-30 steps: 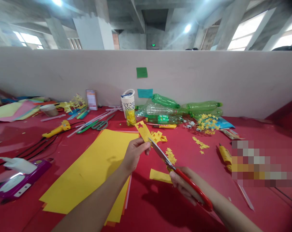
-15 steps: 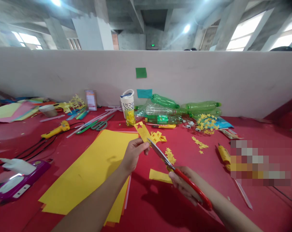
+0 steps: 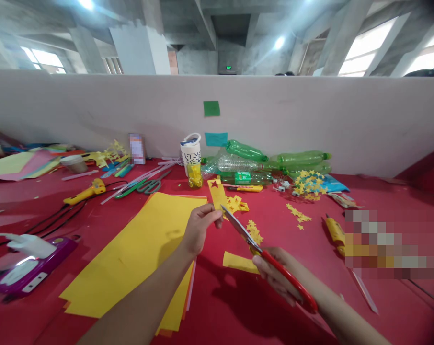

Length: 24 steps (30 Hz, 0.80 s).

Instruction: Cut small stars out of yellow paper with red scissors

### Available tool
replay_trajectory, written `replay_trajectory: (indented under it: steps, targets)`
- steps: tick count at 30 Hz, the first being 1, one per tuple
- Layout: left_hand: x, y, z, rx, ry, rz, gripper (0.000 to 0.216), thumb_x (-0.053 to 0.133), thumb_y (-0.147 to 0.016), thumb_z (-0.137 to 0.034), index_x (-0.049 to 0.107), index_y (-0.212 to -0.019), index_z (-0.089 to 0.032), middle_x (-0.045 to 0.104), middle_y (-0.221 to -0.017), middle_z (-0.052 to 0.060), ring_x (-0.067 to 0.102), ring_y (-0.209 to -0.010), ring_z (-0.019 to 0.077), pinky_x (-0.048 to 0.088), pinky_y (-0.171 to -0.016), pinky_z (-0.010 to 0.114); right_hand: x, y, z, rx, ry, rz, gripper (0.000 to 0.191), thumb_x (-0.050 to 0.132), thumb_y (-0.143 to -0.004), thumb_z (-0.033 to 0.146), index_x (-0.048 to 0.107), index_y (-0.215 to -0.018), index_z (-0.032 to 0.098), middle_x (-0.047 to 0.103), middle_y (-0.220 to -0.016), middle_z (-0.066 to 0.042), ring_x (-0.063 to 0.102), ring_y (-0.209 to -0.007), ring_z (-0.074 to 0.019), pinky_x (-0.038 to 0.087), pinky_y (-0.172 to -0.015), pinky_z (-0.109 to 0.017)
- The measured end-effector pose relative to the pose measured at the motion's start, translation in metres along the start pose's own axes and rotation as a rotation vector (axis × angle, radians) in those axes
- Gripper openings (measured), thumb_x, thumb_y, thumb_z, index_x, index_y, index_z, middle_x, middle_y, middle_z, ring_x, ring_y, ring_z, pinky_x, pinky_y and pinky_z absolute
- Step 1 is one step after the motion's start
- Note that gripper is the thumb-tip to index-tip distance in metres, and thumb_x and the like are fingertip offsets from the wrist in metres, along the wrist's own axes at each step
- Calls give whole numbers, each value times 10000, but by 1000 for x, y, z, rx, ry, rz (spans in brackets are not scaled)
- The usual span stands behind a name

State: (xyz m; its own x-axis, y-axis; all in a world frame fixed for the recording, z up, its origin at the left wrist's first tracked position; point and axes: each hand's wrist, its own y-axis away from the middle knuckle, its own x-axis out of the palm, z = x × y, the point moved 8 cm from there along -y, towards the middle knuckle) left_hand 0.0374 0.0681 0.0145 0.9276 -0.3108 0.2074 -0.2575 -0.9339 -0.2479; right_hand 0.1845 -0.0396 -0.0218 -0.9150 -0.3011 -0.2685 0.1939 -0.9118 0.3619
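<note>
My left hand [image 3: 199,229] pinches a narrow yellow paper strip [image 3: 217,193] with a star-shaped hole near its top and holds it up above the red table. My right hand [image 3: 279,277] grips red-handled scissors [image 3: 267,258]; their blades point up and left and meet the strip's lower edge beside my left fingers. A small yellow paper offcut [image 3: 239,262] lies on the table under the scissors. Cut yellow stars [image 3: 254,232] lie just beyond the blades.
A stack of large yellow sheets [image 3: 138,251] lies left of my arm. Green plastic bottles [image 3: 270,163], a patterned cup [image 3: 190,152], more stars [image 3: 308,184], green scissors [image 3: 145,185], two yellow glue guns [image 3: 84,192], cables and a purple device [image 3: 26,268] stand around. A grey partition wall [image 3: 310,120] closes the back.
The yellow strip has turned more upright in my left hand, its top swinging right. The scissors stay at its lower edge, hardly moved.
</note>
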Motion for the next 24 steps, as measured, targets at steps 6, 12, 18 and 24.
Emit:
replay_trajectory:
  steps: [6,12,18,24]
  targets:
    - [-6,-1,-6,31,19,-69,196,535,-783,-211,570,-596,-163,522,-537,-13,470,-566,113,378,-612,249,0,-3,-7,29,-5,-3,386,520,-803,515,409,-612,200,313,-326,115,278,-224,-35,208,-255,-143]
    - [2,0,-1,-7,52,-4,189,532,-806,-222,589,-639,-155,544,-581,-8,479,-581,108,381,-636,249,1,-2,-6,17,-58,-17,394,509,-805,516,397,-600,198,300,-322,120,279,-215,-29,199,-255,-138]
    - [5,1,4,-19,87,19,192,524,-815,-215,613,-658,-150,566,-601,1,496,-586,110,388,-631,252,1,-5,-9,1,-61,37,420,492,-804,563,408,-618,196,341,-326,110,321,-224,-38,211,-258,-138]
    - [0,0,1,-9,116,-56,166,542,-790,-198,589,-638,-149,558,-587,-5,490,-563,98,392,-608,236,3,-6,-12,15,-59,43,452,497,-771,619,409,-619,203,329,-313,113,300,-216,-43,217,-250,-145]
